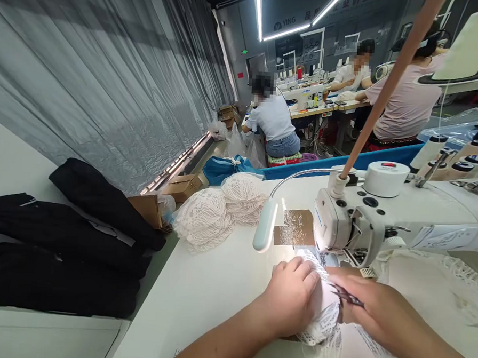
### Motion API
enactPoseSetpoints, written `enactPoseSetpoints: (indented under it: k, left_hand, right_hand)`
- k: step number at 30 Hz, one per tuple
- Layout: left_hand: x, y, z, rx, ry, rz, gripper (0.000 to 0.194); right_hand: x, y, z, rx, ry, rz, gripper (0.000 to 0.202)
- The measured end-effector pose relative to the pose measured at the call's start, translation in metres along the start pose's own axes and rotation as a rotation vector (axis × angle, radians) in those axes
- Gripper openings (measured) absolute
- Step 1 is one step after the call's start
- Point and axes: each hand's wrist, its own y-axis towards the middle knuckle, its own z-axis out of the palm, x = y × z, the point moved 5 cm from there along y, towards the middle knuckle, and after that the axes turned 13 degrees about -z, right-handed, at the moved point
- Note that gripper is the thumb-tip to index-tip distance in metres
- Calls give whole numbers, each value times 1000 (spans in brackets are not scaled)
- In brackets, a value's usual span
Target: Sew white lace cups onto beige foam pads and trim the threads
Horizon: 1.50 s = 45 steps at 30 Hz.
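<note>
My left hand (291,291) presses and grips a white lace fabric piece (324,323) just in front of the sewing machine (336,221), its fingers curled together on the lace. On the other side of the piece, my right hand (371,301) holds dark thread snips (348,297) in its palm, blades pointing left toward the fabric. Its forward fingers reach close to the needle area and are partly hidden behind the lace. More lace and pale cloth hang down below both hands. The needle itself cannot be made out.
Two stacks of lace pieces (207,217) lie at the table's far left. A lamp (265,226) on a bendy neck hangs left of the machine head. Pale lace-edged cloth (429,285) lies on the right. Black clothing (79,240) is at far left. Several people sit at machines beyond.
</note>
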Motion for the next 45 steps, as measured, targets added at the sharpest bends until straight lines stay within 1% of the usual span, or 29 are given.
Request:
enactPoseSetpoints:
  k: [3, 5, 7, 11, 14, 21, 23, 26, 29, 33, 36, 38, 42, 45]
  left_hand:
    - [-1, 6, 2, 39, 16, 7, 48]
    - [0, 10, 5, 56, 40, -2, 57]
    - [2, 14, 8, 71, 58, -15, 62]
    - [7, 22, 11, 73, 71, -13, 64]
    - [8, 27, 10, 72, 85, 7, 65]
    - [13, 41, 7, 103, 151, 41, 60]
    - [16, 43, 5, 115, 155, 62, 59]
    - [20, 40, 3, 115, 154, 91, 62]
    - [19, 32, 4, 69, 142, 138, 60]
    - [11, 22, 9, -16, 51, 227, 45]
    - [7, 21, 11, -73, -6, 247, 35]
    - [6, 22, 10, -97, -30, 250, 33]
    - [8, 25, 10, -130, -49, 253, 34]
    - [12, 29, 12, -145, -46, 239, 34]
  right_hand:
    - [2, 0, 22, 128, 29, -68, 44]
    - [0, -1, 30, 163, -1, -59, 53]
    - [-1, -1, 34, 180, -33, -54, 58]
    - [-1, 2, 35, 188, -105, -18, 56]
    - [-2, 3, 38, 215, -146, 26, 58]
    - [-5, 6, 43, 261, -229, 91, 55]
    - [-5, 5, 42, 245, -211, 66, 56]
    - [-1, 2, 37, 157, -155, -24, 57]
    - [2, -2, 33, 90, -137, -89, 56]
    - [4, -2, 31, 39, -164, -116, 51]
    - [5, -2, 32, 7, -216, -144, 52]
    - [5, -2, 33, -4, -256, -151, 53]
    - [3, -1, 36, 12, -301, -140, 55]
    - [0, -1, 39, -10, -320, -131, 53]
